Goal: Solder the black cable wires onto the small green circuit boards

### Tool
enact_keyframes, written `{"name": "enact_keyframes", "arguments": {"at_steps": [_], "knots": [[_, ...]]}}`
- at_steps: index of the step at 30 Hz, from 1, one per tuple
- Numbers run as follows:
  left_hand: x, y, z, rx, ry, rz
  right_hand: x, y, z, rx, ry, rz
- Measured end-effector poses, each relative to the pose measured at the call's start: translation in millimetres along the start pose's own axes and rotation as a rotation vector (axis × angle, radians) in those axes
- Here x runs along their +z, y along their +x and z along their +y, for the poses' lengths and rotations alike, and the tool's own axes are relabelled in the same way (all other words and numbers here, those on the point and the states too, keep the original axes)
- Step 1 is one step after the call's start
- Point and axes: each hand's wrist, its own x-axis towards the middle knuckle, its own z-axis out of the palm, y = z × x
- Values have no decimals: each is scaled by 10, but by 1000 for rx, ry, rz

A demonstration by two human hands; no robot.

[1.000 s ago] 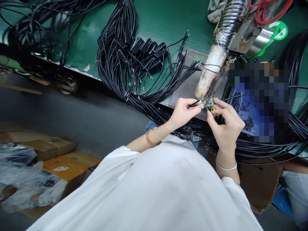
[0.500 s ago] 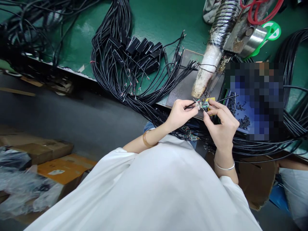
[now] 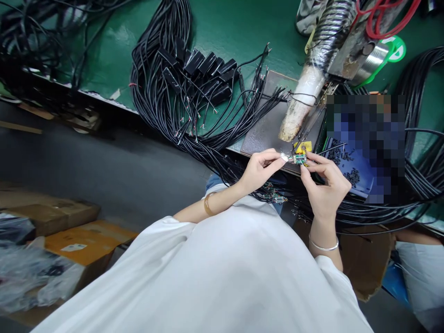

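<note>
Circuit board point(image 3: 299, 159), a small green piece, is held in the air just off the near edge of the green tabletop point(image 3: 222, 27), pinched between both hands. The left hand point(image 3: 258, 170) closes thumb and forefinger on the metal connector end point(image 3: 285, 157) of the piece; its fingers point(image 3: 274, 163) are curled tight, nothing else in them. The right hand point(image 3: 324, 185) grips the other end of the board with thumb and forefinger nearly shut, the remaining fingers loosely bent beneath. So the board sits between the two sets of fingertips, touching both, roughly level.

As a judgement, the work looks midway. Below the hands, near the person's lap, a few similar small green boards point(image 3: 274, 198) hang on cable ends, which suggests some pieces are already joined. Whether this board has its wires attached I cannot tell; it is too small.

Just beyond the hands a dark plate point(image 3: 263, 132) lies at the table's near edge, with a wrapped, cloth-bound tool point(image 3: 301, 108) slanting down to a point just above the board. Farther back, a large bundle of black cables point(image 3: 163, 92) with stripped ends point(image 3: 194, 125) and black plug housings point(image 3: 208, 69) spreads toward the far edge, apparently left to do. A solder spool point(image 3: 376, 58) sits toward the far right corner.
</note>
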Motion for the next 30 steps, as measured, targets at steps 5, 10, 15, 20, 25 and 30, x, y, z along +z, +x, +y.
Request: {"name": "enact_keyframes", "arguments": {"at_steps": [5, 10, 15, 20, 25, 30], "knots": [[-20, 14, 4, -1, 17, -16, 6, 0, -30, 51, 36, -14], [-19, 52, 65, -117, -35, -101, 27, 13, -27, 41, 21, -30], [-32, 101, 88, -32, 17, -56, 55, 55, -17, 12, -8, -35], [-62, 123, 70, -14, 33, -150, 60, 83, -12, -9, -40, -44], [-16, 157, 26, -61, 18, -113, 75, 80, 6, -62, -80, -49], [44, 185, -38, -30, 36, -60, 97, 86, 14, -86, -80, -41]]}}
